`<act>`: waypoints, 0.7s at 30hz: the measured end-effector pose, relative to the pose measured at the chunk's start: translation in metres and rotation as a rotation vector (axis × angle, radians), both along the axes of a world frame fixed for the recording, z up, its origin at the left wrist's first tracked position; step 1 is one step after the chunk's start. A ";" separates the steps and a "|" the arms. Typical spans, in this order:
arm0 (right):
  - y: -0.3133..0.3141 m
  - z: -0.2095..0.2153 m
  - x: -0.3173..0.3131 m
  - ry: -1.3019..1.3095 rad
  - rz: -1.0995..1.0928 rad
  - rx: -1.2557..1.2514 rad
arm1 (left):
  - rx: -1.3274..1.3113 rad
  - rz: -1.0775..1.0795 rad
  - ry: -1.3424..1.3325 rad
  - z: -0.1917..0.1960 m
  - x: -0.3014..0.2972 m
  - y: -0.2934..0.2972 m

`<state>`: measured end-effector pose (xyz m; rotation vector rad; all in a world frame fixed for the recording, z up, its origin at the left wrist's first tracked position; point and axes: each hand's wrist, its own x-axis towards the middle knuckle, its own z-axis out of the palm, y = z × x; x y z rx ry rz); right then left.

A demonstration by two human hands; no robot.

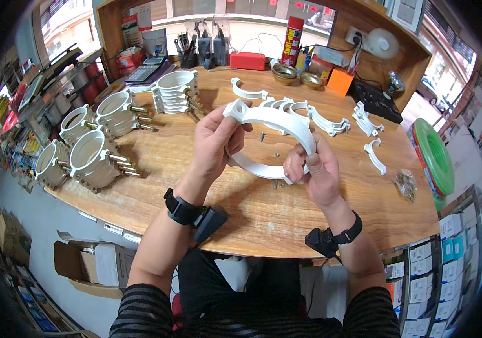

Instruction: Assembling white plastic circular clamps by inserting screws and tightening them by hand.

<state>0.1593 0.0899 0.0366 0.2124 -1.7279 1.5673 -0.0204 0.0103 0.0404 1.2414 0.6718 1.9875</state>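
In front of me, above the table, I hold two white half-rings of a pipe clamp: an upper half (277,116) and a lower half (258,168). Together they outline a ring. My left hand (214,138) is closed round their left end, thumb beside a lug with a hole. The fingers of my right hand (323,174) pinch the right end, where the halves come close; whether they touch there is hidden. Beneath the ring lie a small bolt (262,137) and a nut (277,154). Loose clamp halves (331,125) lie beyond my hands.
Stacked white clamps (95,155) with brass-coloured bolts stand at the left. Brass-coloured bowls (284,73), a red spray can (292,42) and an orange box (340,82) line the back. A bag of small hardware (405,185) lies right. An open carton (91,265) sits on the floor.
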 end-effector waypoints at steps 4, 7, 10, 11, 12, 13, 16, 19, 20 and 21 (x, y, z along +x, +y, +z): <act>0.003 -0.002 0.002 -0.021 0.021 0.033 | -0.012 0.027 0.041 0.000 -0.002 -0.001; 0.004 -0.006 0.002 -0.053 -0.058 0.085 | 0.019 0.018 0.063 0.002 -0.003 -0.001; -0.001 -0.001 -0.001 -0.061 -0.216 0.177 | 0.064 0.045 0.013 0.004 -0.003 -0.003; -0.002 0.000 -0.001 -0.061 -0.215 0.177 | 0.058 0.037 0.061 0.004 -0.006 -0.004; -0.002 0.001 -0.002 -0.056 -0.248 0.204 | 0.051 0.029 0.109 0.003 -0.008 -0.004; -0.001 0.002 -0.002 -0.052 -0.282 0.231 | 0.051 0.029 0.108 0.003 -0.008 -0.004; 0.001 0.003 0.001 -0.123 -0.219 0.206 | -0.011 0.073 0.110 0.007 -0.004 -0.004; 0.003 0.000 -0.001 -0.158 -0.229 0.220 | -0.063 0.136 0.148 0.009 -0.002 -0.004; 0.003 0.001 -0.001 -0.157 -0.228 0.220 | -0.060 0.143 0.152 0.008 -0.003 -0.003; 0.002 0.003 0.000 -0.184 -0.233 0.209 | -0.056 0.150 0.156 0.007 -0.004 -0.003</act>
